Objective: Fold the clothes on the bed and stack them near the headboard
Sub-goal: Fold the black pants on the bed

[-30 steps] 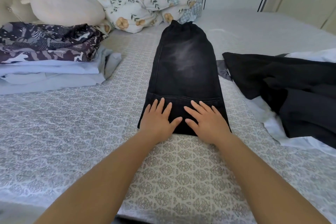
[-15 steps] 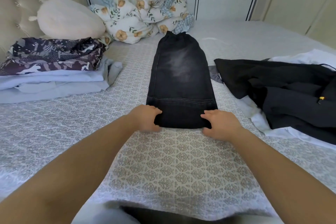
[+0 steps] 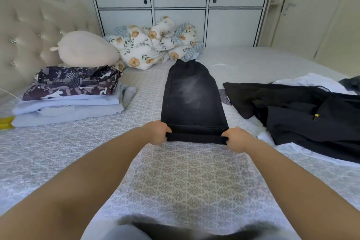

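Bed (image 3: pixel 58 152): patterned cover, black jeans (image 3: pixel 191 99) lying flat.
Left hand (image 3: pixel 156 134): grasping near hem corner.
Right hand (image 3: pixel 236 138): grasping other corner.

1 view only, from a camera worn on the person's head; it looks forward and down across the bed (image 3: pixel 185 177) toward the cabinet wall (image 3: pixel 179 6); the wide angle bends the headboard (image 3: pixel 29 31) at the left edge; both forearms enter from the bottom, near the lens; the hands sit mid-frame; no 2nd view shares the scene.
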